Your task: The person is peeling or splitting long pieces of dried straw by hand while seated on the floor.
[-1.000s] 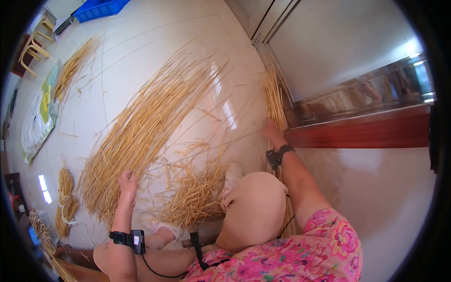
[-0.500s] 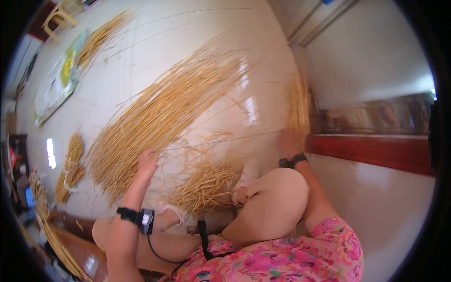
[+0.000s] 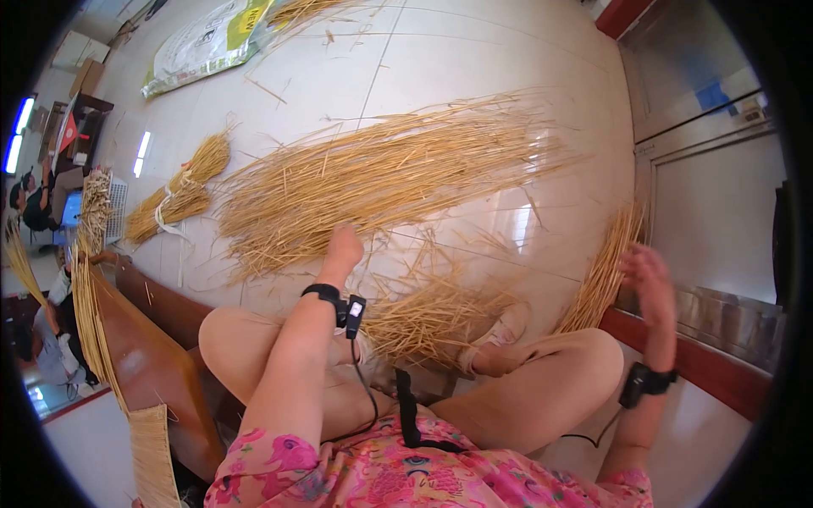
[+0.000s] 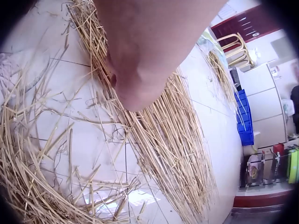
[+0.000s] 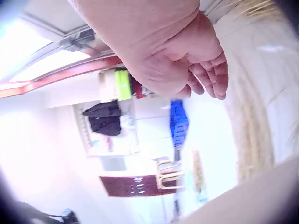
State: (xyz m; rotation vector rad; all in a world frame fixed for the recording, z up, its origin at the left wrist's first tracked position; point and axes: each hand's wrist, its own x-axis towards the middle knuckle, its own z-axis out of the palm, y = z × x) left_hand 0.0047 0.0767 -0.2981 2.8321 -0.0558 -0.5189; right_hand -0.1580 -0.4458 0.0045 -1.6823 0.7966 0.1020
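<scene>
A broad layer of golden straw stalks [image 3: 398,169] lies spread on the tiled floor. My left hand [image 3: 345,250] is at its near edge, the fingers turned down and hidden behind the hand and wrist in the left wrist view; I cannot tell whether they hold stalks. My right hand [image 3: 650,284] is raised beside a narrow straw bundle [image 3: 605,267] along the wall. Its fingers are loosely bent with nothing in them, as the right wrist view shows of the palm [image 5: 187,56]. Between the feet lies a heap of short loose straw [image 3: 432,317].
A tied straw bundle [image 3: 182,186] with a white band lies to the left. Beyond it are a white and green sack [image 3: 207,46] and more straw [image 3: 309,10]. A wooden bench [image 3: 152,360] stands at the left, a metal door [image 3: 720,195] at the right.
The head view has swung to the left. My right hand has come up off the straw by the wall, and my left hand has moved down to the near edge of the spread stalks.
</scene>
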